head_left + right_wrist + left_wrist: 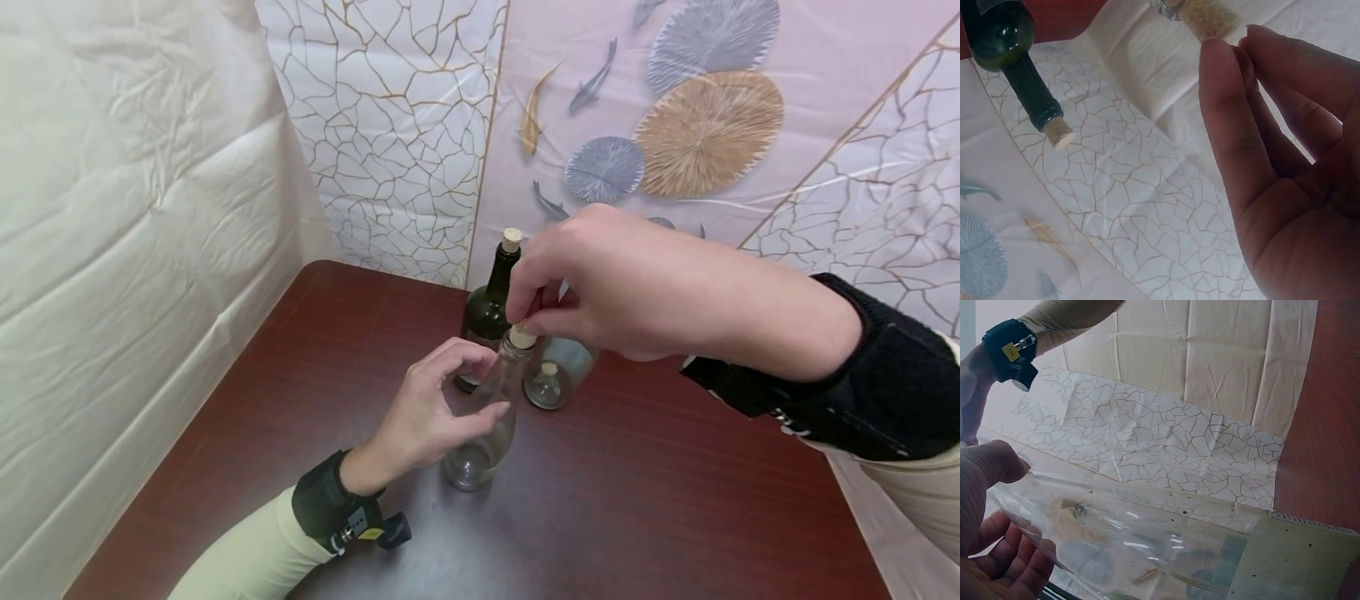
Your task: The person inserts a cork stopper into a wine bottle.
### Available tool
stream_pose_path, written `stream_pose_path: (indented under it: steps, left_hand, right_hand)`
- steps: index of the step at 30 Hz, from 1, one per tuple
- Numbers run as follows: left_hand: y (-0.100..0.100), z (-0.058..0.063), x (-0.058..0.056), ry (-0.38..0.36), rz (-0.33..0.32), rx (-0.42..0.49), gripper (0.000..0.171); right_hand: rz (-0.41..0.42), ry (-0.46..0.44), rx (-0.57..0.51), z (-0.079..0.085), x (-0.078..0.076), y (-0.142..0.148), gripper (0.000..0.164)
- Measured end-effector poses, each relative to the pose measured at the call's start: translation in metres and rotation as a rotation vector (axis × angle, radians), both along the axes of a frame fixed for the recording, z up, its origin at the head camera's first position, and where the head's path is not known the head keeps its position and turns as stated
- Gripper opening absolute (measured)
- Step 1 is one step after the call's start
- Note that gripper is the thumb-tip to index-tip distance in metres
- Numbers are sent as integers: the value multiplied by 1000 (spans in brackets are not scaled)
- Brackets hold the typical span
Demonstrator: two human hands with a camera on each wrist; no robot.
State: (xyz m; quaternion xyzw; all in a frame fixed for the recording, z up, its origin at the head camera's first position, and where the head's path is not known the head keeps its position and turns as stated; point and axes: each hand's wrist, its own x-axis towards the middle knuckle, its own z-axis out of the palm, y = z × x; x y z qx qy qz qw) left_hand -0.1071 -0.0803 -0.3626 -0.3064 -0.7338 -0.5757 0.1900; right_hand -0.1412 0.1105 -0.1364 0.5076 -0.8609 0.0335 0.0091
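Observation:
A clear glass bottle (pixel 471 468) stands upright on the table, a pale cork (pixel 522 337) in its mouth. My left hand (pixel 431 412) holds this bottle around its upper body, thumb on the near side and fingers on the far side. In the left wrist view the clear bottle (pixel 1147 537) stretches away from that hand's fingertips. From above, my right hand (pixel 607 283) pinches the cork between thumb and fingers. In the right wrist view the thumb and fingertips meet at the end of the cork (pixel 1210 22), which sits at the bottle's rim.
Just behind stands a dark green bottle (pixel 480 315) with its own cork (pixel 512 240). To its right is another clear glass vessel (pixel 546 390), partly hidden by my right hand. The brown table (pixel 637 500) meets patterned cloth (pixel 390 150) at the back and pale cloth (pixel 150 250) on the left.

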Motion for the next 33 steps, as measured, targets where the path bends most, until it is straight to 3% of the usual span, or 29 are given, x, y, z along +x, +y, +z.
stream_pose_path:
  steps: [12, 16, 24, 33]
  left_hand:
    - [0, 1, 0, 19, -4, -7, 42]
    - [0, 2, 1, 10, 3, -17, 43]
    - [0, 3, 1, 16, 7, -30, 43]
    - [1, 9, 0, 29, -3, -45, 43]
  right_hand:
    - [-70, 18, 53, -3, 0, 0, 26]
    - [-54, 30, 46, -3, -1, 2, 28]
    - [55, 44, -25, -5, -1, 5, 32]
    - [41, 60, -22, -2, 6, 3, 37]
